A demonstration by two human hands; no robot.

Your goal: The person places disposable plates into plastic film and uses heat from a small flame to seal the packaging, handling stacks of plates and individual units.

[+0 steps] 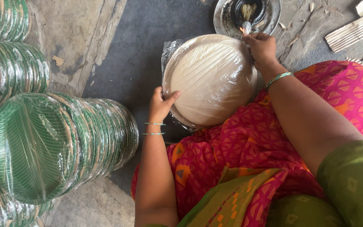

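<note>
— What do we have in our hands?

— Our left hand (161,105) presses its thumb and fingers against the near-left rim of a stack of pale round plates wrapped in clear film (210,80), which leans on our pink-draped lap above the grey floor (122,50).

— And the other?

— Our right hand (260,47) is pinched shut on the gathered film at the stack's far edge, where a small flame (242,30) shows, just beside a steel dish (247,14).

— Anything nearby?

— Wrapped bundles of green plates (59,143) lie to our left, well apart.
</note>
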